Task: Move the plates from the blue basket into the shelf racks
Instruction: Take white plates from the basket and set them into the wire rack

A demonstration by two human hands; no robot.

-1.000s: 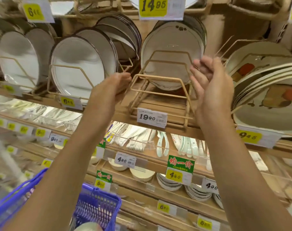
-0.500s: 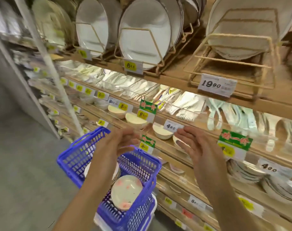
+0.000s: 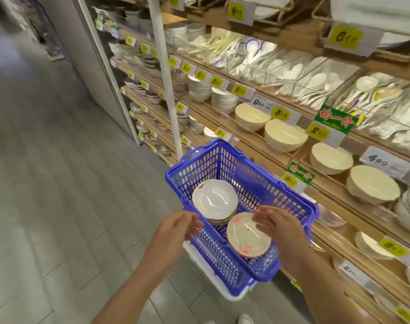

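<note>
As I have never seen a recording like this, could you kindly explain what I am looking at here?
There is no machine here: a person wears a camera on the head, and it looks down at their own two bare hands. The left hand and right hand hover at a blue basket and hold nothing. I cannot tell whether the right fingers touch the flowered plate below them. Beside it in the basket lies a stack of white plates. To the right are shop shelves with bowls and price tags.
</note>
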